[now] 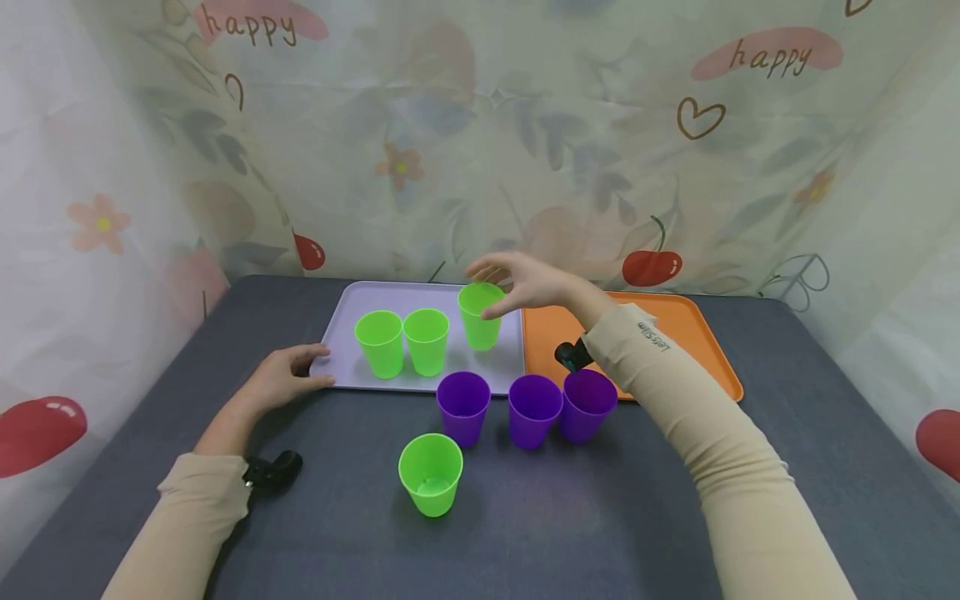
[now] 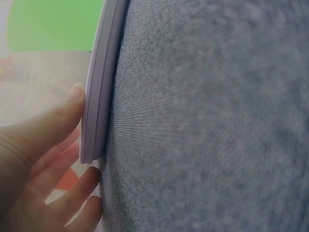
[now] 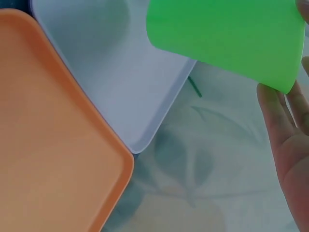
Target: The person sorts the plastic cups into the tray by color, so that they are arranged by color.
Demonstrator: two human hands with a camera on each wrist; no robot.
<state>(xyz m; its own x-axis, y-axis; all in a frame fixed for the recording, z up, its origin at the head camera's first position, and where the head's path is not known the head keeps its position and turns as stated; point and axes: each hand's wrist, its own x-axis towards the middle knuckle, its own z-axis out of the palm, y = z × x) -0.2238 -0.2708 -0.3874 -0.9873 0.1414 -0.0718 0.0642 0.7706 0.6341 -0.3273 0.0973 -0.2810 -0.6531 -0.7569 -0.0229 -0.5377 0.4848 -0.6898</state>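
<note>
A lavender tray at the back carries three upright green cups, the rightmost one near the tray's right edge. My right hand arches over that cup with fingers spread, and the thumb lies by its rim. In the right wrist view the cup sits just off my straight fingers, above the lavender tray. My left hand rests against the tray's front left corner. The thumb touches the rim. A fourth green cup stands on the table in front.
An orange tray lies beside the lavender one on the right, its near left part hidden by my right forearm. Three purple cups stand in a row on the dark grey table. Floral curtains close off all sides.
</note>
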